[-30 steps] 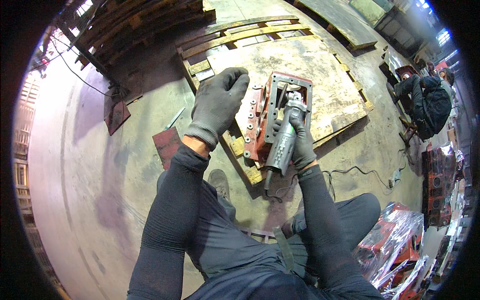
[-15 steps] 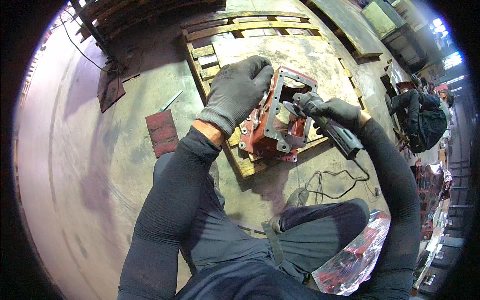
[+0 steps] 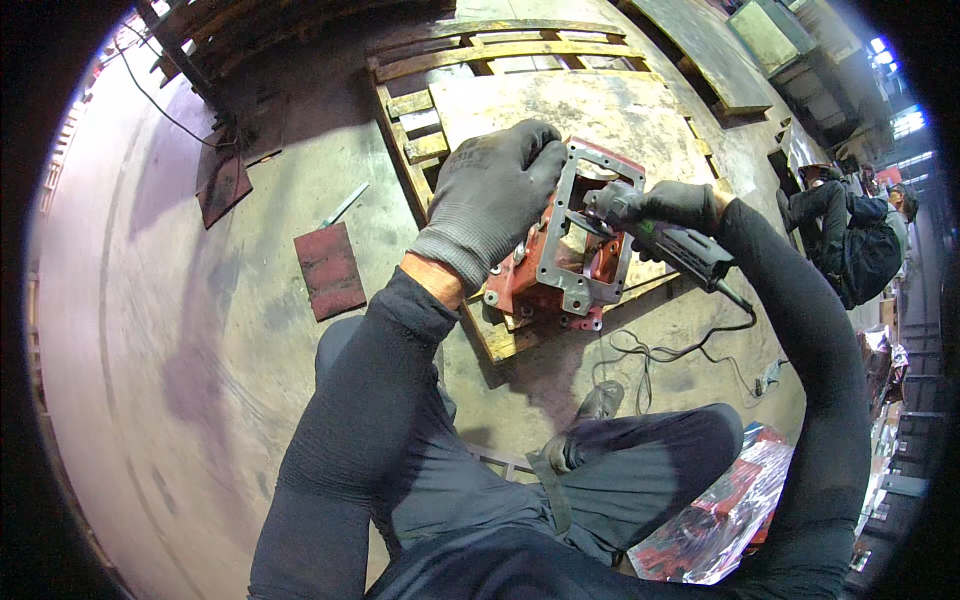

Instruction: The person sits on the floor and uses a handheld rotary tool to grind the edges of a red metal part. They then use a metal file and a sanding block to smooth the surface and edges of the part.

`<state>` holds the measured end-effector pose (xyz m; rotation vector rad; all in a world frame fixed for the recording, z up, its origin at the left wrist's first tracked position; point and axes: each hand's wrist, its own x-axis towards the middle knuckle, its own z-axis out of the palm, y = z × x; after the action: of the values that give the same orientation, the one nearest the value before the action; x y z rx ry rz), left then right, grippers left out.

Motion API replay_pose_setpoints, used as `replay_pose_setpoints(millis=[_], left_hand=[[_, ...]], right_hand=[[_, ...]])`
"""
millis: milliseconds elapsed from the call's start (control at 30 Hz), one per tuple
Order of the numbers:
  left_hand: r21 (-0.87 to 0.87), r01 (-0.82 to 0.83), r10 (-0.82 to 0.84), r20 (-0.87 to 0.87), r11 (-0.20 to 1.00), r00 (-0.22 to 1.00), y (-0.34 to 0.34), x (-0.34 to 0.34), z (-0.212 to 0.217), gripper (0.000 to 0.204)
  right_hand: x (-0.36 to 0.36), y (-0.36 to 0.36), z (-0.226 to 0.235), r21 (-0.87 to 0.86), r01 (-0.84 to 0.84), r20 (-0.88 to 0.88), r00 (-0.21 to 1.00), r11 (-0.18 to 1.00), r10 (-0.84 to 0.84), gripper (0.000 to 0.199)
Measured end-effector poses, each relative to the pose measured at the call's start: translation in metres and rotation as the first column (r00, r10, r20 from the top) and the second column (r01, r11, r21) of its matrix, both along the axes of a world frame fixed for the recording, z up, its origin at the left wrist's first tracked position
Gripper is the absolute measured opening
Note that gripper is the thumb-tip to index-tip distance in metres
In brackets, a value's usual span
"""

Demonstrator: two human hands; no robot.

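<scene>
A red cast-metal housing (image 3: 528,272) with a bare grey rectangular flange stands tilted on a wooden pallet (image 3: 505,345). My left hand (image 3: 492,190), in a grey glove, is closed on the housing's upper left edge. In my gloved right hand (image 3: 680,205) is an angle grinder (image 3: 690,252), gripped round its body. The grinder's head and disc reach into the flange opening, near its right inner edge. Whether the disc touches metal cannot be made out. From the grinder's rear a black cord (image 3: 745,320) runs down to the floor.
A dark red flat plate (image 3: 330,270) and a knife-like tool (image 3: 346,203) lie on the floor at left. Foil-wrapped red parts (image 3: 715,520) sit beside my bent leg. Another person (image 3: 850,240) crouches at far right. A large flat board (image 3: 700,50) lies beyond the pallet.
The grinder has shifted slightly upward and right within the view, its head now deeper over the flange opening. My left hand keeps its hold on the housing; the whole view has shifted a little.
</scene>
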<state>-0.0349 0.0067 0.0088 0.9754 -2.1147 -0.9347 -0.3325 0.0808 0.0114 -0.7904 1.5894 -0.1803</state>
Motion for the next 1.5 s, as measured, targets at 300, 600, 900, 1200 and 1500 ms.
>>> replay_pose_setpoints(millis=[300, 600, 900, 1200, 1500], left_hand=[[0.018, -0.003, 0.004, -0.056, 1.0, 0.998, 0.0, -0.001, 0.0, 0.035], [0.07, -0.001, 0.006, -0.068, 0.998, 0.998, 0.004, 0.004, 0.004, 0.038], [0.132, 0.022, -0.008, -0.108, 0.991, 0.994, 0.004, -0.003, 0.002, 0.033], [0.119, 0.019, -0.013, -0.053, 0.993, 0.999, 0.003, -0.002, 0.004, 0.034], [0.078, 0.019, -0.015, -0.042, 0.997, 0.999, 0.004, -0.003, 0.001, 0.035]], right_hand=[[-0.011, 0.011, 0.0, -0.031, 0.013, 0.03, 0.999, 0.999, -0.012, 0.051], [-0.005, 0.094, -0.075, -0.345, 0.458, 0.207, 0.888, 0.819, -0.41, 0.041], [0.004, 0.065, -0.073, -0.332, 0.593, 0.351, 0.8, 0.734, -0.487, 0.043], [0.014, 0.05, -0.077, -0.31, 0.653, 0.37, 0.753, 0.691, -0.545, 0.048], [0.003, 0.049, -0.094, -0.314, 0.626, 0.401, 0.769, 0.714, -0.497, 0.047]])
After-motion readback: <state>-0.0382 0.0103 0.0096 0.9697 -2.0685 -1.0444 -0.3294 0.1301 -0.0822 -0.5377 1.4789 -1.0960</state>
